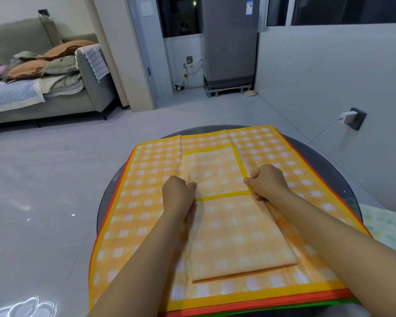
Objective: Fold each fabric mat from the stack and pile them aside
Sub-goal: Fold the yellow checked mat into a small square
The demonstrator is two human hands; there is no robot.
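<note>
Round dark glass table (334, 165) in a grey-tiled room holds the mat stack (146, 179). On top lies the half-folded orange checked mat (233, 229). Left hand (177, 194) and right hand (269, 181) each pinch its side edges, probably to keep the fold square.

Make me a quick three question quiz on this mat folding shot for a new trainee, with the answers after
1. True or false: both hands grip the partly folded orange checked mat.
2. Multiple choice: what does that mat lie on? A) the bare floor B) the stack of flat mats C) the sofa
3. Fill in: the stack sits on a round dark ____.

Key:
1. True: the left hand holds its left edge and the right hand holds its right edge.
2. B
3. table
</note>
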